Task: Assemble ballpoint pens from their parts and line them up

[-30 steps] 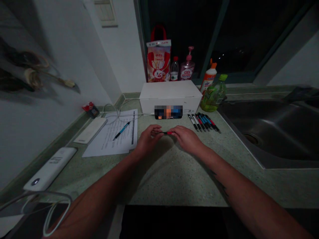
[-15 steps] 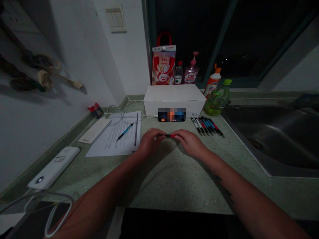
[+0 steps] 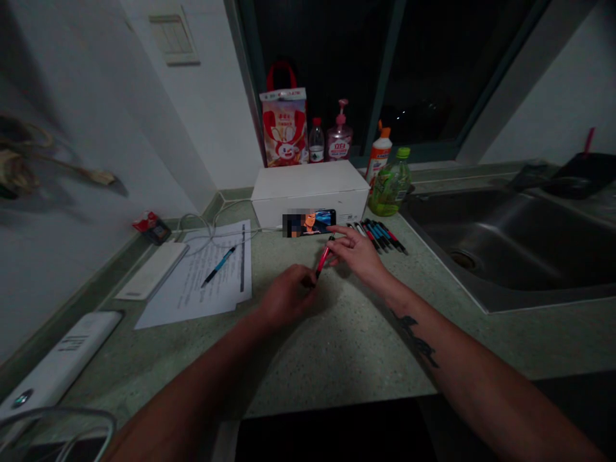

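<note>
A red and black pen (image 3: 324,258) slants upward between my two hands above the counter. My left hand (image 3: 290,294) is closed round its lower, black end, the fingertips partly in shadow. At the upper part, my right hand (image 3: 355,252) pinches the pen with thumb and fingers, its index finger stretched out in front of the phone. Just beyond that hand lies a row of several pens (image 3: 382,236), white, red, blue and black. A blue and black pen (image 3: 219,266) rests on printed sheets (image 3: 192,301) to the left.
A phone (image 3: 317,222) leans on a white box (image 3: 308,183), a cable running left from it. Behind stand a red bag (image 3: 285,128) and several bottles. A steel sink (image 3: 524,256) is at right. White flat box (image 3: 153,271) and long white device (image 3: 62,359) lie left.
The pen has turned from nearly level to a steep slant. My left hand has dropped lower and the right sits higher. The whole view has shifted to the right.
</note>
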{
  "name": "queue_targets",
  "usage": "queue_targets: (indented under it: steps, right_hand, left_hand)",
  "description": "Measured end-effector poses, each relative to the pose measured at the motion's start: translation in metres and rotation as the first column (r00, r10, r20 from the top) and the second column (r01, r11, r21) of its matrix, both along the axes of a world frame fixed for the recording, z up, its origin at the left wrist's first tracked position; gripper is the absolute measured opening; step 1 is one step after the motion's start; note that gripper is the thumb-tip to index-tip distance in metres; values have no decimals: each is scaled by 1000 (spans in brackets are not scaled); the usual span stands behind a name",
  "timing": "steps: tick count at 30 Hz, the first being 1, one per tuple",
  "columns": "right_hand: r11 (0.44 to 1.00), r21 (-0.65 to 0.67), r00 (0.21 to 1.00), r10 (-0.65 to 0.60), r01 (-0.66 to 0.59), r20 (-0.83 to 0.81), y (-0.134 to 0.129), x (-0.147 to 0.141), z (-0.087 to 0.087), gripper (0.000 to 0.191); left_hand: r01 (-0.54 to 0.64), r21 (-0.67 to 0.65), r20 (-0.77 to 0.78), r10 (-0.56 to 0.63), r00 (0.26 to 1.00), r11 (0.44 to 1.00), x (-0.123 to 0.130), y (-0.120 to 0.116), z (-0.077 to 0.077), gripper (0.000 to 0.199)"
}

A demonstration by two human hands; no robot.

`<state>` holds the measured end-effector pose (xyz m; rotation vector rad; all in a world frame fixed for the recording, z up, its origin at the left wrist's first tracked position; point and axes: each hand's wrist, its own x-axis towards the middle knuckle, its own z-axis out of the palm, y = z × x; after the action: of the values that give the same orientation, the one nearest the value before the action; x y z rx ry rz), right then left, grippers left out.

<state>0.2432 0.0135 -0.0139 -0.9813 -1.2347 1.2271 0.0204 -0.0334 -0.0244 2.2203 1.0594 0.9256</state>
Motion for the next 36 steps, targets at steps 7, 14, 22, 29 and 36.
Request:
queue_targets:
  steps: [7, 14, 22, 29, 36]
  right_hand:
    - [999, 7, 999, 37, -37, 6, -1, -9, -9, 48]
    - [999, 29, 999, 32, -32, 21, -1, -9, -9, 45]
    - [997, 72, 985, -30, 18, 169, 6, 2, -13, 44]
    - [947, 300, 752, -115, -115, 649, -3, 4, 0, 8]
    - [937, 303, 630, -131, -173, 766, -1, 10, 3, 12]
  left_hand:
    - [-37, -122, -62, 29, 998, 992, 9, -5, -5, 10]
    - [-56, -124, -76, 47, 996, 991, 6, -4, -4, 8]
    - [-150, -50, 21, 151, 988, 987, -1, 5, -5, 12]
    - [-292, 124, 134, 275, 952, 948, -19, 20, 1, 11]
    - [-235, 218, 105, 217, 971, 947, -22, 26, -1, 11]
